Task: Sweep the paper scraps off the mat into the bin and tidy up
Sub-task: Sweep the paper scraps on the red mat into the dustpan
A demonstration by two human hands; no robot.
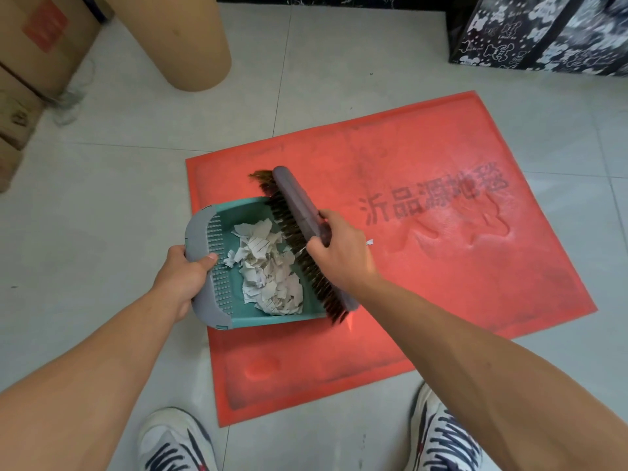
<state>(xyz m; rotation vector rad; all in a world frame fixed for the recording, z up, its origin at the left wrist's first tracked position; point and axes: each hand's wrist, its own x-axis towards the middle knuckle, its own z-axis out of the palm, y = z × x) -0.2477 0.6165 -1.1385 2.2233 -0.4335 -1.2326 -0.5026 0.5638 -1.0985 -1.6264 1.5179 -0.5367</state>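
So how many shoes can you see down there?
2. The left shoe is at the bottom edge on the tiled floor; the right shoe is at bottom right, partly hidden behind the forearm.

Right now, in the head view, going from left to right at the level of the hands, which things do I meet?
Left hand → dustpan → paper scraps → brush → right hand → one stray scrap → red mat.

Head view, steeply down, near mat [441,266]
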